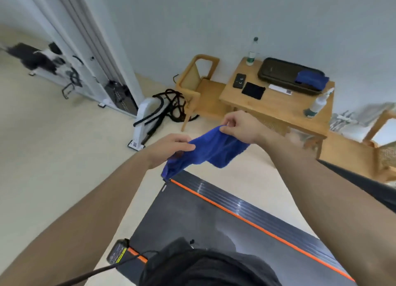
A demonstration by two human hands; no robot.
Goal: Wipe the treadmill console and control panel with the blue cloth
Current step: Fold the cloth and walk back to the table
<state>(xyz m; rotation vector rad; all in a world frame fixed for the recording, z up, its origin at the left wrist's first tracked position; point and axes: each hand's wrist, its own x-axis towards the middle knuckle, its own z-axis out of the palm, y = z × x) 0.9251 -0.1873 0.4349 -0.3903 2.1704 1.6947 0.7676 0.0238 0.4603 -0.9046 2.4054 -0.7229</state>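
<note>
The blue cloth (211, 150) hangs stretched between both hands above the floor, its lower left corner drooping onto the end of the treadmill. My left hand (171, 146) pinches the cloth's left part. My right hand (240, 127) pinches its upper right edge with thumb and fingers. The treadmill (205, 219) is a flat dark deck with an orange stripe, running from below me toward the lower right. I cannot make out a console or control panel on it.
A wooden table (278, 105) ahead holds a dark tray (280, 75) with another blue cloth (311, 78), a spray bottle (319, 103), a water bottle (252, 51), a phone (239, 80). Wooden chairs (199, 86) flank it. A white exercise machine (147, 120) with black cables stands left.
</note>
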